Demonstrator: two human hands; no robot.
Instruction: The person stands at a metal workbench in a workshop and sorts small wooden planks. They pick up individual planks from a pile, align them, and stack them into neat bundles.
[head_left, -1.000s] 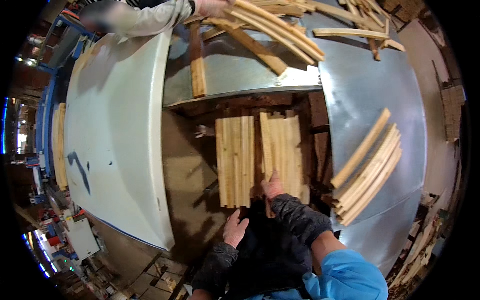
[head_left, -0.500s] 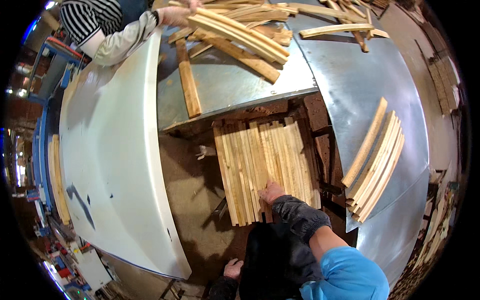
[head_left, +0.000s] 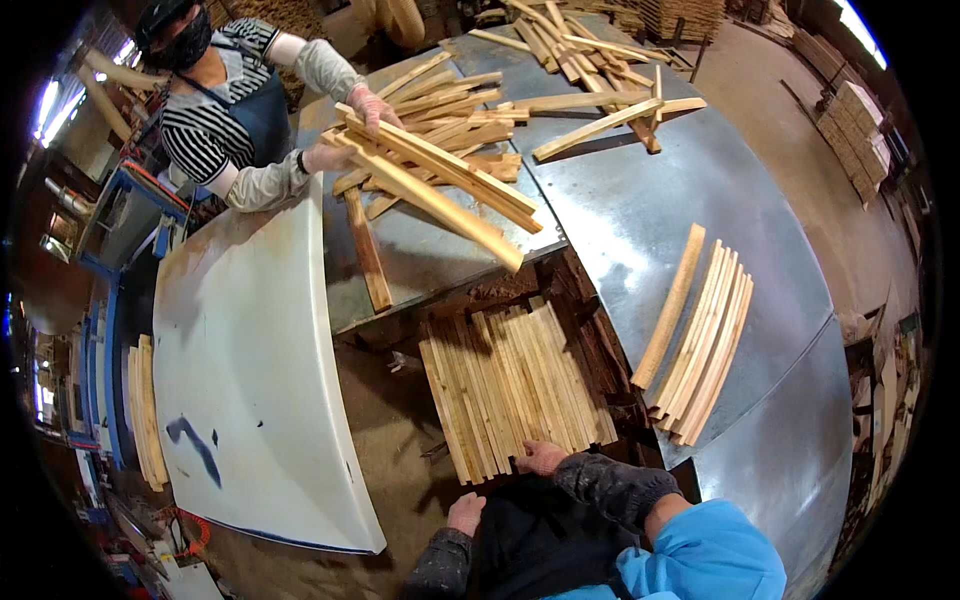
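Observation:
Below me, a flat layer of pale wooden strips [head_left: 505,375] lies side by side in the gap between the tables, its near ends uneven. My right hand [head_left: 541,458] rests at the near ends of the strips, fingers bent against them and none of them lifted. My left hand [head_left: 466,513] is just short of the stack's near left corner, apart from the wood; its fingers are mostly turned out of sight. Dark cuffs cover both wrists.
A co-worker [head_left: 235,120] across the white panel [head_left: 255,370] holds several long wooden pieces [head_left: 430,190] over a loose wood pile [head_left: 450,115] on the metal table. Curved wooden strips [head_left: 702,340] lie on the metal tabletop [head_left: 770,400] to my right.
My right hand has drawn back from the top of the strips to their near ends. My left hand has come up toward the stack. The co-worker's wooden pieces have swung nearer, and my view has shifted.

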